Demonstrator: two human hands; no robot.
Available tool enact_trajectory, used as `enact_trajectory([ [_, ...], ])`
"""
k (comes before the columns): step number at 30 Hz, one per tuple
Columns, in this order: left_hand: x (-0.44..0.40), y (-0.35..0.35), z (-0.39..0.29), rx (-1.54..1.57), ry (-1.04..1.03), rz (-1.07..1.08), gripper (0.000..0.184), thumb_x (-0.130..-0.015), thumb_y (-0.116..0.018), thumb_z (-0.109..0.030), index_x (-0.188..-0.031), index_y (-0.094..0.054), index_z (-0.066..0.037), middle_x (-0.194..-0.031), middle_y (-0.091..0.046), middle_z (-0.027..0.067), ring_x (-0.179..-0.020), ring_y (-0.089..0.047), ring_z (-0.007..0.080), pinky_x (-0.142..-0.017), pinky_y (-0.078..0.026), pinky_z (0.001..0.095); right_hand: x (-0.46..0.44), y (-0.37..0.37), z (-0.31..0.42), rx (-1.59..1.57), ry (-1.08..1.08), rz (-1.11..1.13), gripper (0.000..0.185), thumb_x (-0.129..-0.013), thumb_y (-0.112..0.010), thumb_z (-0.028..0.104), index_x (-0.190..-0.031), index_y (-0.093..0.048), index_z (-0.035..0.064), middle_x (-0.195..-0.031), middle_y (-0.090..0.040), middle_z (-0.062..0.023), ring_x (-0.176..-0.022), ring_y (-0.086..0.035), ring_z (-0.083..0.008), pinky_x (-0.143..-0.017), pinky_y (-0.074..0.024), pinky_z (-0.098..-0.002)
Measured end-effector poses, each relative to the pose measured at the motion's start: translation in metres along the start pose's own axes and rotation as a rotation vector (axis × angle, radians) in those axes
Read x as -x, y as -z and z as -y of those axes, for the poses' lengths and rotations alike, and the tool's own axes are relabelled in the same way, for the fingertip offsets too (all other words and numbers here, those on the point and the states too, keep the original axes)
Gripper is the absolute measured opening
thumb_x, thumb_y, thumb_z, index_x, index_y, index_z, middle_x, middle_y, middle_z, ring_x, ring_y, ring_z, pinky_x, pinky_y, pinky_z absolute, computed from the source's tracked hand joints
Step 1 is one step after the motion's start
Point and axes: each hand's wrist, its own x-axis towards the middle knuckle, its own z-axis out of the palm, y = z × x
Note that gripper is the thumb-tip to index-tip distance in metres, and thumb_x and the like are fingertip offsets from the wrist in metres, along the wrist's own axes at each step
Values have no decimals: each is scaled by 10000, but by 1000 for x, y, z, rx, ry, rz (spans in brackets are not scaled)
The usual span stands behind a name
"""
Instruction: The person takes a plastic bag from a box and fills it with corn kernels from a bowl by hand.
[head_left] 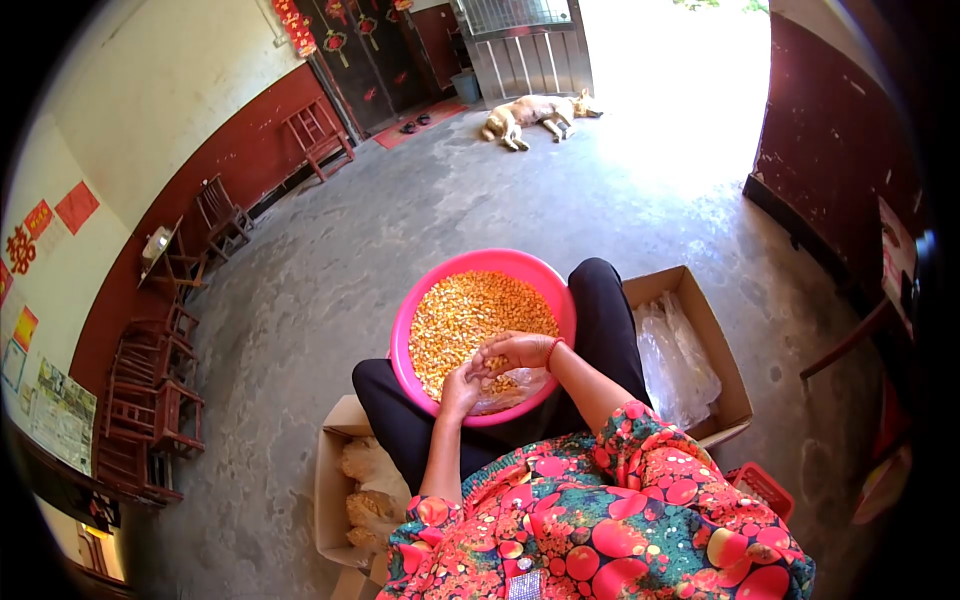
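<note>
A pink basin (401, 350) full of yellow corn kernels (470, 310) rests on my lap between my knees. My left hand (461, 388) is over the basin's lower part, its fingers meeting those of my right hand. My right hand (517, 349), with a red band at the wrist, is cupped above the kernels with its fingers curved. A clear plastic bag (512, 392) lies under and beside the hands at the basin's near side. What the fingers hold, if anything, is too small to make out.
Right of me stands a cardboard box (737, 385) with clear bags; left, another box (330, 490) holds filled bags. A red basket (765, 490) is at lower right. A dog (535, 115) lies by the doorway. Wooden chairs (160, 400) line the left wall.
</note>
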Motion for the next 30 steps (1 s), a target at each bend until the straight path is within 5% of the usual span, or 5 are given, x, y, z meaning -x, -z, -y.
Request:
enact_trajectory([
  [14, 1, 2, -3, -124, 13, 28, 283, -737, -486, 2, -1007, -569, 22, -945, -612, 133, -879, -586, 187, -794, -437, 276, -2, 12, -3, 69, 180, -266, 144, -816, -531, 164, -890, -591, 57, -866, -612, -23, -738, -569, -96, -668, -465, -248],
  [17, -1, 4, -3, -118, 31, 61, 284, -746, -482, -2, -1017, -560, 31, -969, -599, 115, -902, -563, 167, -820, -419, 268, -10, 27, -12, 645, 96, -916, 185, -717, -585, 169, -875, -601, 72, -822, -611, -93, -753, -585, -172, -653, -469, -287],
  [20, -1, 5, 1, -109, 14, 88, 279, -760, -480, -2, -1027, -549, 42, -979, -590, 95, -918, -543, 149, -834, -407, 260, -10, 23, -28, 1295, 44, -1061, 202, -707, -543, 139, -885, -596, 60, -904, -583, -171, -854, -576, -279, -726, -463, -368],
  [21, -1, 5, 0, -106, 6, 87, 282, -759, -478, -1, -1028, -548, 43, -980, -590, 96, -919, -543, 150, -835, -406, 261, -14, 25, -29, 1241, -110, -1023, 297, -692, -581, 165, -975, -574, 77, -1085, -496, -189, -960, -517, -335, -822, -418, -397],
  [30, 0, 4, -1, -104, -3, 95, 266, -755, -473, 0, -1002, -567, 34, -972, -594, 87, -911, -547, 149, -834, -407, 260, -14, 19, -30, 1451, -286, -592, 302, -716, -493, 183, -974, -581, 52, -969, -579, -185, -917, -559, -310, -790, -442, -382],
])
